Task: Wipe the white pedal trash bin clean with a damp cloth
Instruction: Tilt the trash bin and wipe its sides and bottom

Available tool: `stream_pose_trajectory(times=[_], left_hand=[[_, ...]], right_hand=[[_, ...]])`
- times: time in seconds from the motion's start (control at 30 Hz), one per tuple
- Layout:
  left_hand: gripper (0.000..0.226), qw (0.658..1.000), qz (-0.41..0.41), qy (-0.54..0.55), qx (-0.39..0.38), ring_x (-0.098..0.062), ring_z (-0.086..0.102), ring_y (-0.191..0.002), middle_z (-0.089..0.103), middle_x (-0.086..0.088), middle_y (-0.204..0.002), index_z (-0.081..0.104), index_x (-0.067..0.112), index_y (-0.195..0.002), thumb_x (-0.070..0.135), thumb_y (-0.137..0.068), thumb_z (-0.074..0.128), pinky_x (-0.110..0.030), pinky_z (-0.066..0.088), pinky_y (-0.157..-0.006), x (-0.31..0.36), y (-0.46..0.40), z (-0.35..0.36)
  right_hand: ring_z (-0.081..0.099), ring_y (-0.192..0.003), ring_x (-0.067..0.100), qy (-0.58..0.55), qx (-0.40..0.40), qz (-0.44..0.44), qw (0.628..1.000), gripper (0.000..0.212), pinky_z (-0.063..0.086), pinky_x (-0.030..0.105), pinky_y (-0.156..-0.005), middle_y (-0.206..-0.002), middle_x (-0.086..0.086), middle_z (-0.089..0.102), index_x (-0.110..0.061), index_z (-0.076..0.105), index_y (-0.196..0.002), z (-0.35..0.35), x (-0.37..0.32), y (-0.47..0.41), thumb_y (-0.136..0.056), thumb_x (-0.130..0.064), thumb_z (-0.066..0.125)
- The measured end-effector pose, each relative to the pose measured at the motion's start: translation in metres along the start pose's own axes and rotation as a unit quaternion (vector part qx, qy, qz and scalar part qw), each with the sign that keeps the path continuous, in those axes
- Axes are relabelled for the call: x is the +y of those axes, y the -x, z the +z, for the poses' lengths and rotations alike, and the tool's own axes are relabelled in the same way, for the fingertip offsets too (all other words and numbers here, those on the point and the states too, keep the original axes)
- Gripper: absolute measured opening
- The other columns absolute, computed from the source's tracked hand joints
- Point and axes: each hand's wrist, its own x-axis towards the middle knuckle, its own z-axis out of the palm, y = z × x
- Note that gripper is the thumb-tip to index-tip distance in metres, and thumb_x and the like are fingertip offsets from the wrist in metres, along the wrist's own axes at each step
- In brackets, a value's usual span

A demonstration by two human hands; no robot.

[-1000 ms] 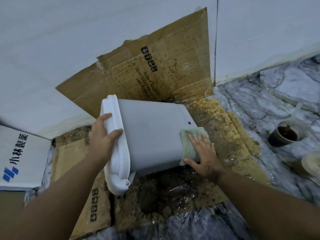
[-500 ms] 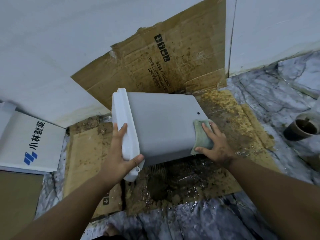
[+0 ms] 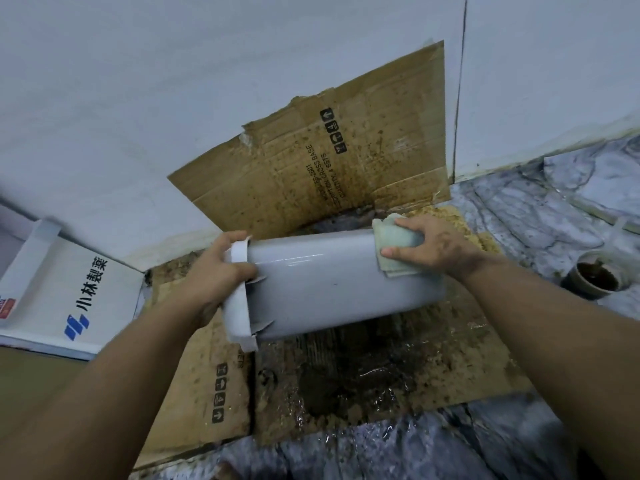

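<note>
Bin (image 3: 332, 285), white, lying on its side above wet, soiled cardboard (image 3: 381, 375) on the floor. Left hand (image 3: 214, 268) grips the lid end, fingers curled round the rim. Right hand (image 3: 433, 245) presses a folded green cloth (image 3: 394, 240) over the base end, fingers wrapped round it.

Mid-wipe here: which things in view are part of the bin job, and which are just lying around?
In the job:
bin, on its side
cloth, pressed on the bin's base end
right hand, on the cloth
left hand, gripping the lid end

Lying about:
soiled cardboard against the wall and under the bin
white box, left
cup of dark stuff, right
</note>
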Motion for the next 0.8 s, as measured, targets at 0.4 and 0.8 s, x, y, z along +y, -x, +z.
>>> stream_pose_trajectory(times=[0.4, 0.8], left_hand=[[0.119, 0.97, 0.183, -0.154, -0.035, -0.016, 0.019, -0.154, 0.019, 0.008, -0.168, 0.023, 0.057, -0.15, 0.082, -0.048, 0.079, -0.051, 0.028, -0.119, 0.021, 0.034, 0.007], [0.118, 0.936, 0.294, -0.173, -0.087, -0.009, -0.006, -0.156, -0.004, 0.005, -0.17, 0.025, 0.055, -0.146, 0.08, -0.046, 0.081, -0.033, 0.021, -0.117, 0.031, 0.011, 0.011]], right_hand=[[0.051, -0.124, 0.027, 0.002, 0.028, 0.01, 1.0, 0.099, 0.04, 0.046, -0.109, -0.138, 0.005, 0.056, -0.032, 0.05, -0.142, -0.001, 0.025, 0.028, -0.062, -0.089, 0.05], [0.059, -0.117, 0.023, -0.069, 0.09, 0.034, 0.993, 0.089, 0.046, 0.046, -0.104, -0.131, 0.001, 0.064, -0.028, 0.062, -0.133, -0.006, 0.028, 0.009, -0.066, -0.085, 0.054]])
